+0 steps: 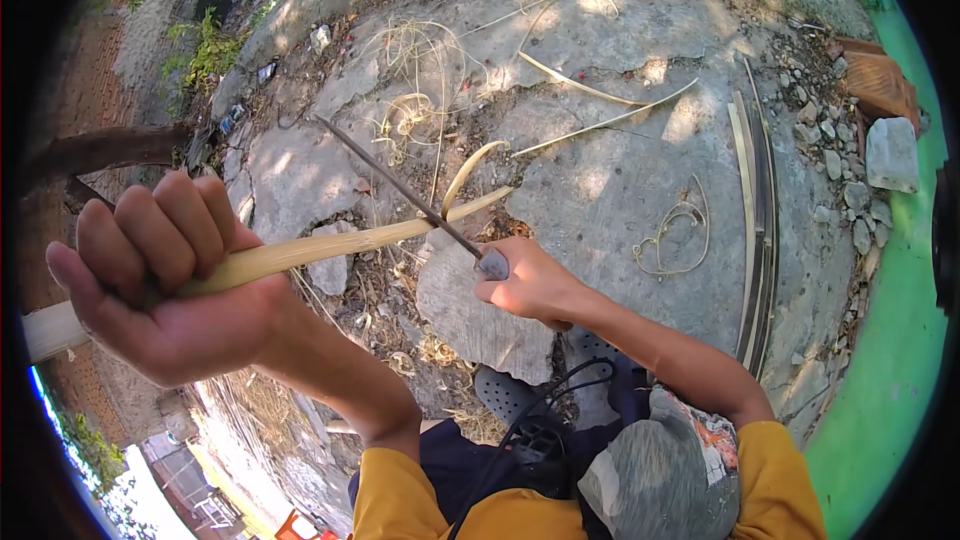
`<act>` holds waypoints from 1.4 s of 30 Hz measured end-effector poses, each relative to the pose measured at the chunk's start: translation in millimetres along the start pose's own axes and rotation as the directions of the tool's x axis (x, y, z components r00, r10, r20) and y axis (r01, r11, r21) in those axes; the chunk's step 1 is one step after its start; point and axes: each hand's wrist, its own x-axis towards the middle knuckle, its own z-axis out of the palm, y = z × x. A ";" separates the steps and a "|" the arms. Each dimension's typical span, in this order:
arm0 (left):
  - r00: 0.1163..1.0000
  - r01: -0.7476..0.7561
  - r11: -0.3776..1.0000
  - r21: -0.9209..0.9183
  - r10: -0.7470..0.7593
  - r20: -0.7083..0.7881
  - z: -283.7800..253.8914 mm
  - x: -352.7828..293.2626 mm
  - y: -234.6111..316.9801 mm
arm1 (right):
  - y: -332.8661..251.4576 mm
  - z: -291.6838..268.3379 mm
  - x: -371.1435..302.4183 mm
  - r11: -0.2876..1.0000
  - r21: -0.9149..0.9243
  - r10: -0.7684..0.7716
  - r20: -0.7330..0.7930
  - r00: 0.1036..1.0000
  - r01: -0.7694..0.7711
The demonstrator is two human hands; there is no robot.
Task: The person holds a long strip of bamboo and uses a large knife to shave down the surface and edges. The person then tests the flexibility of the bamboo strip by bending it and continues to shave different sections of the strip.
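My left hand point(185, 285) is closed around a pale bamboo strip point(340, 243), which slants across in front of me. The strip's near-left end runs on behind the hand to the picture's edge. In my right hand point(535, 285) is the handle of a long, narrow knife point(385, 175). Its blade crosses the strip near the far end and touches it, tip pointing away to the left. A curved sliver point(466, 172) rises from the strip just beyond the blade. The fingers of my right hand hide most of the handle.
Loose curly shavings point(410, 120) and thin split strips point(610, 122) lie on the cracked concrete point(600, 200). Long dark-edged strips point(760, 240) lie at the right, near rubble, a pale block point(892, 154) and a green wall point(900, 360). A flat stone point(485, 310) sits before my clogs point(505, 395).
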 end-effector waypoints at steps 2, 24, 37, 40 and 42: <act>0.999 0.009 0.999 -0.052 -0.007 0.050 -13.0 -0.3 5.6 | -20.3 -0.7 -5.1 0.998 0.048 0.042 0.042 0.998 -0.044; 0.995 -0.078 0.996 0.052 0.081 -0.056 -29.0 3.5 11.1 | 4.3 16.3 10.8 0.971 -0.020 -0.239 0.016 0.971 0.239; 0.995 -0.073 0.997 0.033 0.075 -0.070 -41.4 3.1 14.2 | 11.4 8.4 9.1 0.996 0.054 0.062 0.144 0.988 -0.071; 0.997 -0.062 0.998 0.022 0.063 -0.050 -45.3 3.2 15.0 | 39.4 1.3 19.3 1.000 -0.019 0.001 0.012 1.000 -0.001; 0.999 -0.041 0.999 -0.027 0.041 -0.016 -45.9 1.7 13.5 | 90.1 -11.0 35.2 0.992 -0.129 0.005 -0.029 1.000 -0.009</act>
